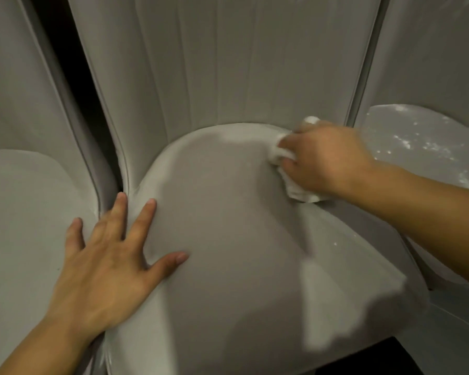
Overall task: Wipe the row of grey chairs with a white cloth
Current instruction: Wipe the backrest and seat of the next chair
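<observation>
A grey chair fills the middle of the view, with a rounded seat point(222, 212) and a ribbed backrest point(228, 63). My right hand point(320, 161) grips a bunched white cloth point(298, 192) and presses it on the seat's far right part, close to the backrest. Bits of the cloth stick out above and below the fingers. My left hand point(106, 255) lies flat with spread fingers on the seat's left edge, partly over the gap to the neighbouring chair.
Another grey chair point(25, 198) stands on the left, with a dark gap point(87, 104) between the backrests. The chair on the right point(423, 142) has white specks over its seat. Dark floor point(385, 358) shows at the bottom right.
</observation>
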